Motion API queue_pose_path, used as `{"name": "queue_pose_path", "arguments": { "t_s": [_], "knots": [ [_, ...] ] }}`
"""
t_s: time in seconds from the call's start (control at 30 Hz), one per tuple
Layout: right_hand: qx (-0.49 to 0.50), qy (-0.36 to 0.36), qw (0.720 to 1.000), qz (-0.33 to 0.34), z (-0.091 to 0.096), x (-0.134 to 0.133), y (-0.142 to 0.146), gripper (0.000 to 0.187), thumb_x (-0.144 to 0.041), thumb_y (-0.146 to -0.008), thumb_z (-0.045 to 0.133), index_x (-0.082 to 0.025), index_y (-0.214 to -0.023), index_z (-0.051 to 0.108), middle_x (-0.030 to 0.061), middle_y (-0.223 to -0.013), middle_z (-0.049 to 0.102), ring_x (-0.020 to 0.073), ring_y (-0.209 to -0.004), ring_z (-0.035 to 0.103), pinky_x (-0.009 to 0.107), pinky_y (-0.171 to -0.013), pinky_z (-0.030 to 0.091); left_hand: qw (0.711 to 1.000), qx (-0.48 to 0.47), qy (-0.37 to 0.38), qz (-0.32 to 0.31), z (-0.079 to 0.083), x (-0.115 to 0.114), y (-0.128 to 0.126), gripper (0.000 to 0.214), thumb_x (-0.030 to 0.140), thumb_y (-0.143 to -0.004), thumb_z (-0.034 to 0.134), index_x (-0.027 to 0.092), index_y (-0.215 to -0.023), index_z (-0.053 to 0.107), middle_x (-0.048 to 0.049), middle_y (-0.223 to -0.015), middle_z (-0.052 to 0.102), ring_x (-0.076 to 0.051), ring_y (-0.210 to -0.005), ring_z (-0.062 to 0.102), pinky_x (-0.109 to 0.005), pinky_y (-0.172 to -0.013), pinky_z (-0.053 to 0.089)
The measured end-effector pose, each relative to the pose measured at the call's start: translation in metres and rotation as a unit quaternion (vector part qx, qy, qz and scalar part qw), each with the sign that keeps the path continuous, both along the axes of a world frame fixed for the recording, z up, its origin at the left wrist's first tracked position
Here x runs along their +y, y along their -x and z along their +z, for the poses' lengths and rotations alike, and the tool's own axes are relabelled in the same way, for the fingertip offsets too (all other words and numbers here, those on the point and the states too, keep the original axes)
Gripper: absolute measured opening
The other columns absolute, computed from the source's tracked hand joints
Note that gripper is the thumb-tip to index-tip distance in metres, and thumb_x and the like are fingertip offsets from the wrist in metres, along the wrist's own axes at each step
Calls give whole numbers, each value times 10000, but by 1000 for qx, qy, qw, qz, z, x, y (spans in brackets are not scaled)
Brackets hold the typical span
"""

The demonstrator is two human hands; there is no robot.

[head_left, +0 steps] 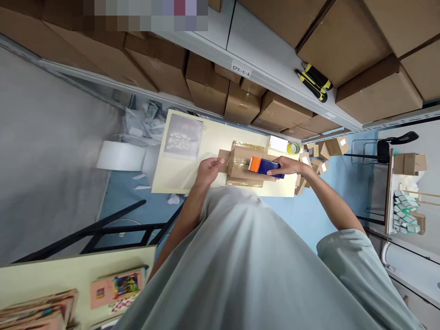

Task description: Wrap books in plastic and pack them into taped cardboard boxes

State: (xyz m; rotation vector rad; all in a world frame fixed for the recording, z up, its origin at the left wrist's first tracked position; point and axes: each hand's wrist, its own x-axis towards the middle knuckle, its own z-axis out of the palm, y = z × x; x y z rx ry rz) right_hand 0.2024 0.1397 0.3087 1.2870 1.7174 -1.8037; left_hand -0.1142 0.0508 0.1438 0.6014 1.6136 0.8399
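A brown cardboard box (237, 170) lies open on the pale yellow table, its flaps folded outward and shiny packing tape on the flaps at its near and far sides. With my right hand (287, 166) I grip a small dark blue and orange box (263, 167) by its blue end, just above the carton; I cannot tell whether the two touch. My left hand (208, 170) is closed, thumb and fingers pinching the carton's left flap (224, 160).
On the table (182, 176) are a plastic bag (184, 136), a white box (277, 143) and a tape roll (293, 147). A shelf of cartons (240, 101) runs behind, with utility knives (312, 82) on it. Small boxes (311, 160) are heaped to the right.
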Motion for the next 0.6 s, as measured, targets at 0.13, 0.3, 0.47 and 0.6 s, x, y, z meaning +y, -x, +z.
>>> {"name": "queue_pose_path", "arguments": {
  "t_s": [0.13,0.3,0.47,0.6],
  "knots": [
    [-28,-6,1000,3,-1,2,6,585,-745,-782,850,-180,-806,701,27,-715,742,153,-628,649,269,-632,508,1000,-20,21,-6,-6,5,0,288,406,-752,821,152,-888,811,-59,-854,798,-241,-921,740,-321,-883,585],
    [-49,-15,999,5,-4,1,12,576,-727,-777,841,-164,-795,721,32,-666,719,152,-619,627,280,-627,489,999,-22,37,-22,-17,5,-2,264,408,-739,841,167,-837,800,-53,-836,795,-274,-974,751,-349,-883,595],
    [-76,-36,996,11,-12,0,21,550,-708,-777,832,-166,-796,734,14,-648,695,143,-606,594,269,-600,469,999,-29,38,-24,-36,6,-2,227,368,-731,820,165,-832,805,-65,-875,821,-287,-1017,759,-356,-935,589],
    [-85,-32,996,17,-14,2,29,573,-729,-778,834,-165,-799,728,7,-634,674,127,-579,552,259,-574,443,995,-41,82,-27,-50,10,-13,235,346,-715,831,152,-846,816,-89,-871,825,-300,-1020,765,-369,-944,581]
  ]
}}
